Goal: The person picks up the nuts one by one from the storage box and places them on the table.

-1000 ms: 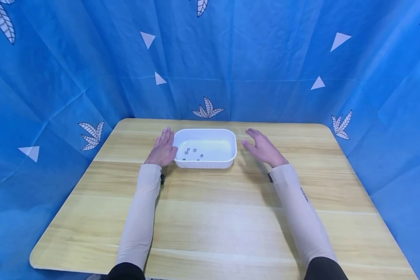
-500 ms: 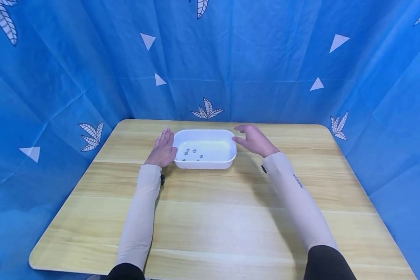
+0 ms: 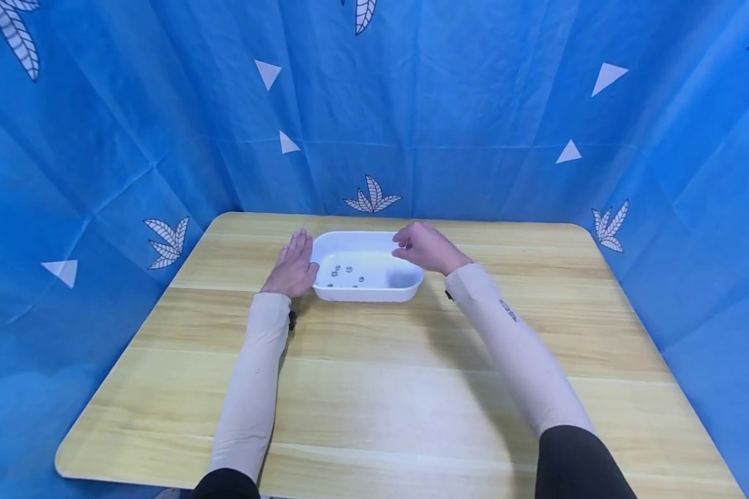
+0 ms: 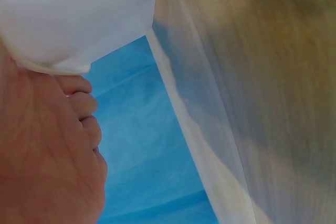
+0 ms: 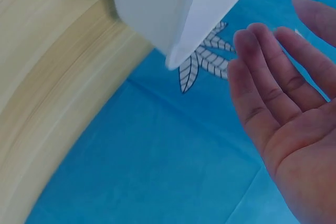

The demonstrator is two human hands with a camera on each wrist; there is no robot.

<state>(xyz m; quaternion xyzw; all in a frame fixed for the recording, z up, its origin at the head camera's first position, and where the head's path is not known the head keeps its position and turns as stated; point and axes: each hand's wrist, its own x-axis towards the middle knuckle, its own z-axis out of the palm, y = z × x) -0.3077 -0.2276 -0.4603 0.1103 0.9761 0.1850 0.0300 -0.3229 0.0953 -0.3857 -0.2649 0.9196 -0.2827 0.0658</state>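
Observation:
A white plastic basin point(image 3: 368, 294) stands near the table's far edge in the head view. Several small shiny beads or nuts point(image 3: 349, 269), too small to name surely, lie in its left half. My left hand point(image 3: 292, 267) rests along the basin's left end with straight fingers; in the left wrist view the fingers meet the basin wall point(image 4: 79, 19). Above the basin's right end hovers my right hand point(image 3: 427, 247), fingers slightly bent. The right wrist view shows that palm point(image 5: 310, 156) with nothing in it, apart from the basin's rim.
The wooden table point(image 3: 374, 388) has rounded corners and reaches toward me between both forearms. A blue curtain point(image 3: 474, 104) with leaf and triangle prints hangs behind it and at both sides.
My right hand has moved left, from beside the basin to over its right end, and its shadow now falls inside. The left hand and the small pieces have stayed put.

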